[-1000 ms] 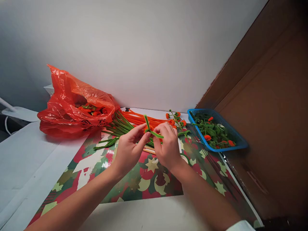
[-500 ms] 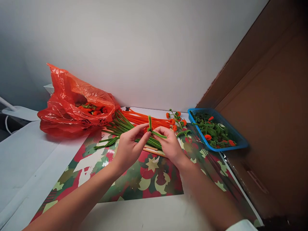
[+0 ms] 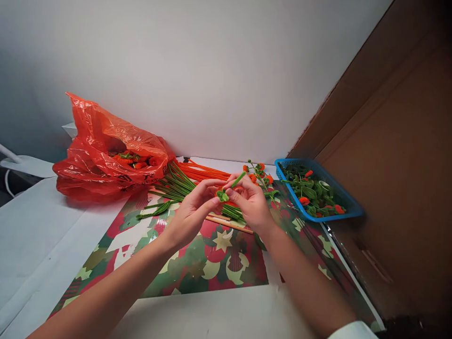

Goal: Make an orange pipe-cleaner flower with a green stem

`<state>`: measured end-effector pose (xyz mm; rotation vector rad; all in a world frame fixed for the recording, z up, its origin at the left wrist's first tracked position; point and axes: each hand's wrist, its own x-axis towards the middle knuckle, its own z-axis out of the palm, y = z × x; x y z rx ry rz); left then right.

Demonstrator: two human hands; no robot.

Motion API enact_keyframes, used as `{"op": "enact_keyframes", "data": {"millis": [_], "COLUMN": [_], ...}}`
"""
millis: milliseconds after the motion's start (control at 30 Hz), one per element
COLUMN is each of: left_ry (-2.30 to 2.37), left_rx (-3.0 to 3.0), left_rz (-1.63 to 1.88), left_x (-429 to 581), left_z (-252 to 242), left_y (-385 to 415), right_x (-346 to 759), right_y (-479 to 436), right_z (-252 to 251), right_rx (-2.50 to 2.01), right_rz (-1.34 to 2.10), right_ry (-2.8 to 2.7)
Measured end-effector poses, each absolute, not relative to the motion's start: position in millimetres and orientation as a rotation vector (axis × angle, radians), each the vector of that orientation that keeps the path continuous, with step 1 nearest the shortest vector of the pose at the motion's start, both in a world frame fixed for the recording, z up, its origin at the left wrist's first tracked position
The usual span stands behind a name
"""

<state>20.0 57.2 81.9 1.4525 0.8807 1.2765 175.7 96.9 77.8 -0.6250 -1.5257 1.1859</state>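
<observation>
Head view: your left hand (image 3: 195, 205) and right hand (image 3: 253, 205) both pinch the fuzzy green piece (image 3: 223, 196); bend its strip (image 3: 239, 179) gently

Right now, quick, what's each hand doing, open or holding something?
Left hand: closed, pinching the green-and-orange flower.
Right hand: closed, fingers pinching the same flower.
</observation>
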Motion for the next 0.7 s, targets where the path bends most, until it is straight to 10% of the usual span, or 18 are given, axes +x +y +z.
{"op": "enact_keyframes", "data": {"millis": [700], "left_ry": [1.027], "left_rx": [1.660], "left_rz": [1.473], "left_x": [16], "left_z": [90], "left_y": [57], "right_x": [170], "right_y": [80], "right_z": [82], "right_rx": [-0.771], "right_rz": [0.725], "right_ry": [-1.525]}}
